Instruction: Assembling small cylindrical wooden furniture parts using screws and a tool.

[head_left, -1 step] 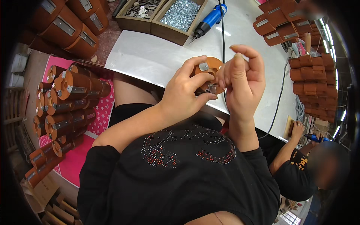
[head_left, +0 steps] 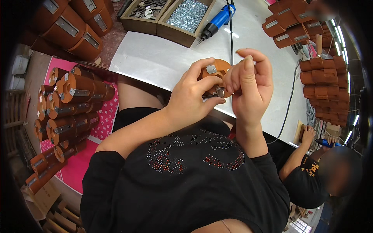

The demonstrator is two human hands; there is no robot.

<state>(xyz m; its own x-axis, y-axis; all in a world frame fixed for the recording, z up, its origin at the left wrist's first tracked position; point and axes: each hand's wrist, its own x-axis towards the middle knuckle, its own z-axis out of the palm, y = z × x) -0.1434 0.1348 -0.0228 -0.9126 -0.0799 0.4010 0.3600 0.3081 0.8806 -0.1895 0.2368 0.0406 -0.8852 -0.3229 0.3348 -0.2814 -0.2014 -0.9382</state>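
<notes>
Head view showed your left hand point(head_left: 190, 99) grasping the brown round part point(head_left: 217, 70) just above the counter point(head_left: 155, 58) edge, its face turned toward you. Your right hand point(head_left: 250, 87) touched its right side, fingers point(head_left: 233, 79) pinched at a small metal piece.

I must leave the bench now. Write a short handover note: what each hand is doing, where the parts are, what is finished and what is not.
Left hand: holds the round brown part over the table edge, thumb and fingers around its rim.
Right hand: fingertips pinch a small metal piece against the lower side of that part.
Parts: a metal plate already sits on the held part. Screws are in the wooden tray; the blue electric screwdriver lies beside it on the white table.
Done: brown pieces with plates are stacked at the left and right.
Left: the small piece seems not yet fastened.
</notes>
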